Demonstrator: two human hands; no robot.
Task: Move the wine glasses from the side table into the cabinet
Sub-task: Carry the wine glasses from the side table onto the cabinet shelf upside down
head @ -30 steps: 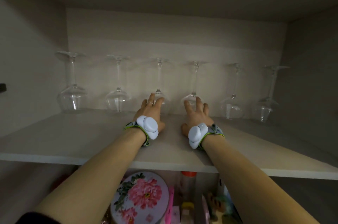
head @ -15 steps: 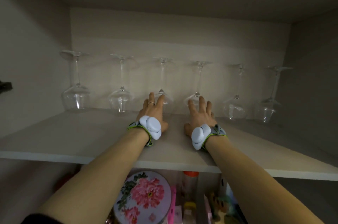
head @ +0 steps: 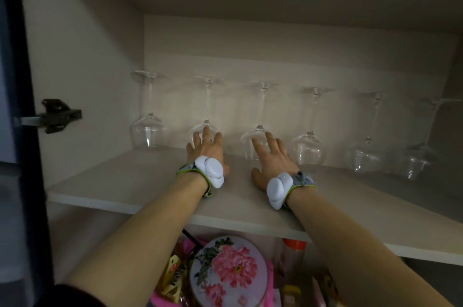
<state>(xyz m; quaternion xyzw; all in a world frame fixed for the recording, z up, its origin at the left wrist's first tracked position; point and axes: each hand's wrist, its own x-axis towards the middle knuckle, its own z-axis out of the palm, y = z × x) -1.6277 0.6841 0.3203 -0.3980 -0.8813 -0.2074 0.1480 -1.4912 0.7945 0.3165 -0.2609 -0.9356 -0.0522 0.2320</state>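
We look into a pale cabinet [head: 82, 56] with matte beige walls and a flat ceiling panel, dim toward the right, where the side wall falls into shadow. The back panel [head: 300, 56] shows a faint horizontal seam. A light shelf [head: 130, 181] runs across, its front edge catching more light than the recess. On the left wall sits a dark metal hinge [head: 59, 115], joined to a dark door [head: 22, 131] standing open along the left edge. Below the shelf we see a round tin [head: 229, 271] with pink flowers, an orange-capped jar [head: 294, 244] and pink clutter, too crowded to make out.
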